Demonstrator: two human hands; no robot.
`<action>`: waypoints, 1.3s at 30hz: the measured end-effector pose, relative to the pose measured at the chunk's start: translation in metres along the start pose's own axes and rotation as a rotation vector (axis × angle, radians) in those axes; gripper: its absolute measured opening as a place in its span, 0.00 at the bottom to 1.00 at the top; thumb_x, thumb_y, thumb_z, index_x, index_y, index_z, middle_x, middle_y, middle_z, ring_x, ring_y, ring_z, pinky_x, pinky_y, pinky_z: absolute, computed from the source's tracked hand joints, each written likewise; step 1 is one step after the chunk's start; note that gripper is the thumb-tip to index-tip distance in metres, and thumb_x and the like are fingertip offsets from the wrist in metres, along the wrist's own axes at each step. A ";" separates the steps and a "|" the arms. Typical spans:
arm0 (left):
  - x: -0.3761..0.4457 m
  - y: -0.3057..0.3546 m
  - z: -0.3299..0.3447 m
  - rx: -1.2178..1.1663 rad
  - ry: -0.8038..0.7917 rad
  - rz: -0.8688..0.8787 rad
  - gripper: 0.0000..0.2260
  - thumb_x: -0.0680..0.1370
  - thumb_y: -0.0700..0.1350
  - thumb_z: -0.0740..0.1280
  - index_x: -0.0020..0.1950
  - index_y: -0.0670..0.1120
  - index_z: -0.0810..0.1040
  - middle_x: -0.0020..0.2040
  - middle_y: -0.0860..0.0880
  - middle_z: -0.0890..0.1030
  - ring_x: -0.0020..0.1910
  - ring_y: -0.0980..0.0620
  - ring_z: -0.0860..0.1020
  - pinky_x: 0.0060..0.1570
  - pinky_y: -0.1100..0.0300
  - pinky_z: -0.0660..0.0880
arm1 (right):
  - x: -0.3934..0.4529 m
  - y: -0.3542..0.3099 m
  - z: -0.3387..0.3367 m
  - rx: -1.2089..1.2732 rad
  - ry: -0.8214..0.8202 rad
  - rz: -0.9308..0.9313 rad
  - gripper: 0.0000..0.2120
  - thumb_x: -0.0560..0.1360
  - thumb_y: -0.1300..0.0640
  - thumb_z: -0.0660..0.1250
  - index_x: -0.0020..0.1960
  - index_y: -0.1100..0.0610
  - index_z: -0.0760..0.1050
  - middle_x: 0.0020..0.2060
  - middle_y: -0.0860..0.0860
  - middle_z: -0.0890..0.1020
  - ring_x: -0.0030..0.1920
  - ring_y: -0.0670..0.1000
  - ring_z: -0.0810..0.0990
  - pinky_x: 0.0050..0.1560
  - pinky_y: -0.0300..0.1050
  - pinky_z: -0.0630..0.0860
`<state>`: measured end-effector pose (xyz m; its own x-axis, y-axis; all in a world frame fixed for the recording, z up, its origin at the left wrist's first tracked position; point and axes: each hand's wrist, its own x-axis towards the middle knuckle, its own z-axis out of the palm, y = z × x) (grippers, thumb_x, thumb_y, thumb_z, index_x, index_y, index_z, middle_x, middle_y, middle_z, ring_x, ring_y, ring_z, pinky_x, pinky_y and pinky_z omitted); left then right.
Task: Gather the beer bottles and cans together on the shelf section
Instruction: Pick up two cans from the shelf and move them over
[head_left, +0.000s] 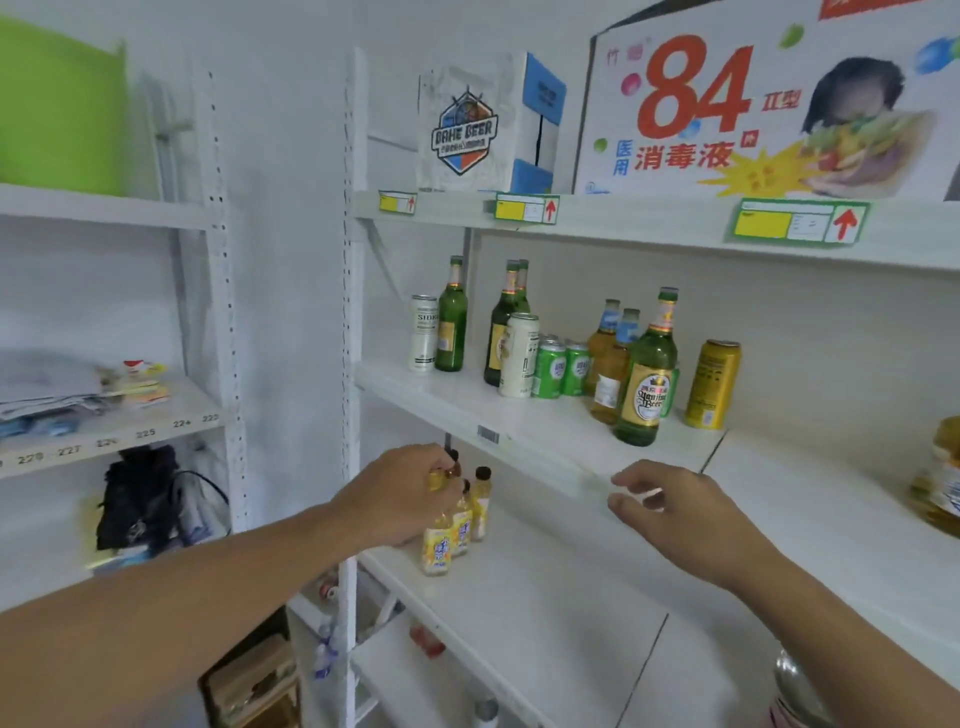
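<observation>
L hand (410, 486) grip is closed round the neck of a small yellow-label bottle (437, 540) at the front of a cluster on the lower shelf (545, 597); R hand (670, 506) is held slack, fingers loosely curled, nothing gripped, just below the edge of the beer shelf (467, 400). Step judged: a stray bottle being picked up, next to be lifted and set w/ the beer above. Beer is spread out: white can (423, 332) and green bottle (451, 317) at left; Yanjing bottle (647, 374), green cans (561, 369), gold can (712, 383) towards the right.

green and amber beer bottles (645, 375) and cans (560, 370) stand upright, loosely spread along the middle shelf (519, 421).
</observation>
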<state>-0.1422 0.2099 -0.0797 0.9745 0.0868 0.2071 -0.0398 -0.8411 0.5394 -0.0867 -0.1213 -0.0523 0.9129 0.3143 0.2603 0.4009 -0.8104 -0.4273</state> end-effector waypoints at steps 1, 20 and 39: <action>0.004 -0.013 -0.007 0.017 -0.010 -0.003 0.18 0.84 0.60 0.66 0.71 0.55 0.79 0.68 0.57 0.80 0.61 0.55 0.80 0.63 0.52 0.79 | 0.012 -0.013 0.009 -0.014 -0.011 -0.008 0.13 0.80 0.40 0.69 0.62 0.41 0.80 0.57 0.42 0.83 0.53 0.43 0.82 0.53 0.42 0.77; 0.142 -0.146 -0.065 0.023 0.008 0.025 0.23 0.84 0.61 0.65 0.75 0.53 0.75 0.77 0.53 0.76 0.74 0.51 0.75 0.72 0.53 0.72 | 0.193 -0.111 0.094 0.024 0.015 0.151 0.24 0.79 0.39 0.70 0.71 0.47 0.74 0.64 0.48 0.80 0.61 0.51 0.80 0.61 0.53 0.81; 0.332 -0.158 -0.063 -0.206 0.203 -0.158 0.39 0.78 0.61 0.75 0.83 0.46 0.64 0.79 0.46 0.72 0.76 0.46 0.73 0.73 0.49 0.72 | 0.359 -0.077 0.123 0.199 0.500 0.312 0.39 0.70 0.33 0.76 0.69 0.58 0.71 0.65 0.57 0.74 0.62 0.62 0.78 0.59 0.60 0.80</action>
<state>0.1742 0.4052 -0.0444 0.9089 0.3300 0.2551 0.0445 -0.6848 0.7274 0.2197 0.1147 -0.0322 0.8625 -0.2307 0.4504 0.1718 -0.7036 -0.6895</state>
